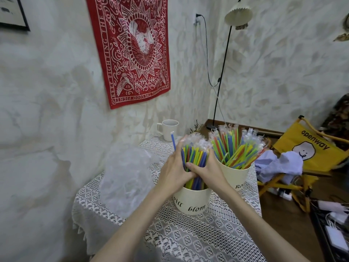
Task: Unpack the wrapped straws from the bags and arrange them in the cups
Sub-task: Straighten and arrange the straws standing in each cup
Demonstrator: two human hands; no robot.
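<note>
1. Left hand (pixel 174 167) and right hand (pixel 206 170), fingers curled, together clasp a bundle of wrapped straws (pixel 195 155).
2. The bundle stands upright in the near cream cup (pixel 190 202).
3. A far-right cup (pixel 237 176), just beside, holds fanned straws (pixel 236 146).
4. Crumpled clear bags (pixel 126 178) lie left on the lace tablecloth (pixel 207 233).
5. A white mug (pixel 169 129) stands at the far edge.

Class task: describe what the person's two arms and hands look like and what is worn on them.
Both forearms are bare up to the frame edge, with no sleeve in view. The left hand and right hand are gloveless, and no ring, watch or bracelet shows.
</note>
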